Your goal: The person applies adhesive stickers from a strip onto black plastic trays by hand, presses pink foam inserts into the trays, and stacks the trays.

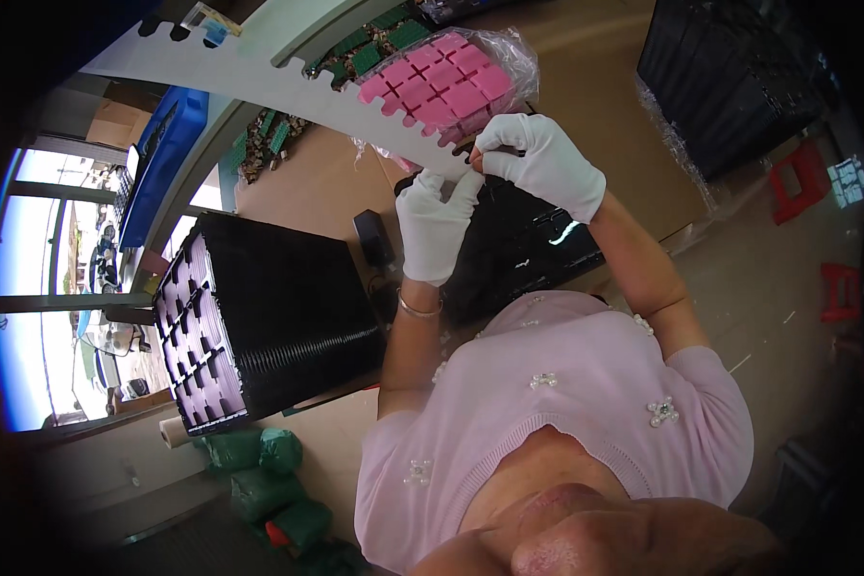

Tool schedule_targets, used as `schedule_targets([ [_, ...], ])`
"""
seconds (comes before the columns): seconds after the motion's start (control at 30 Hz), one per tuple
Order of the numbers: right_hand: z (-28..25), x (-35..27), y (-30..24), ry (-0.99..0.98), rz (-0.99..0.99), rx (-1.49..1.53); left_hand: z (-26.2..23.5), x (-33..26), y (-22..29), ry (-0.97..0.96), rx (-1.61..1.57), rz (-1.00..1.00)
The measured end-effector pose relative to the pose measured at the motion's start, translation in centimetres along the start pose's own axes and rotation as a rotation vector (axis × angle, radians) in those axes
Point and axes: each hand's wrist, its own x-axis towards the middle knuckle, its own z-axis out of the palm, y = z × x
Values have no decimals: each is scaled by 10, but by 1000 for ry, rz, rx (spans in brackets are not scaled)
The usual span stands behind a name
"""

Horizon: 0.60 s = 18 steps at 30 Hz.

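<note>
A white strip with a notched edge (346, 110) runs from the upper left down to my hands. My left hand (437, 226), in a white glove, has its fingers bent and closed at the strip's lower end. Just right of it, my right hand (547, 163), also gloved, pinches at the notches near that end. What sits between its fingertips is too small to make out. Beyond the hands lies a pink foam block (442, 82) with cross-shaped cuts, partly wrapped in clear plastic. Black glossy material (518, 240) is below my hands.
Stacked black trays (288, 307) stand at the left, and another black stack (725, 86) is at the far right. Small green pieces (269, 144) lie beside the strip. A blue bin (168, 158), green bags (269, 480) and a red stool (799, 182) are around.
</note>
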Motion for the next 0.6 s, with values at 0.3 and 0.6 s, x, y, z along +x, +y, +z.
schedule_targets([
  [0.3, 11, -5, 6, 176, -260, -400, -4, 14, 16, 227, -151, 42],
  [0.6, -30, -8, 55, 338, -205, -503, -12, 29, -11, 441, -162, 119],
])
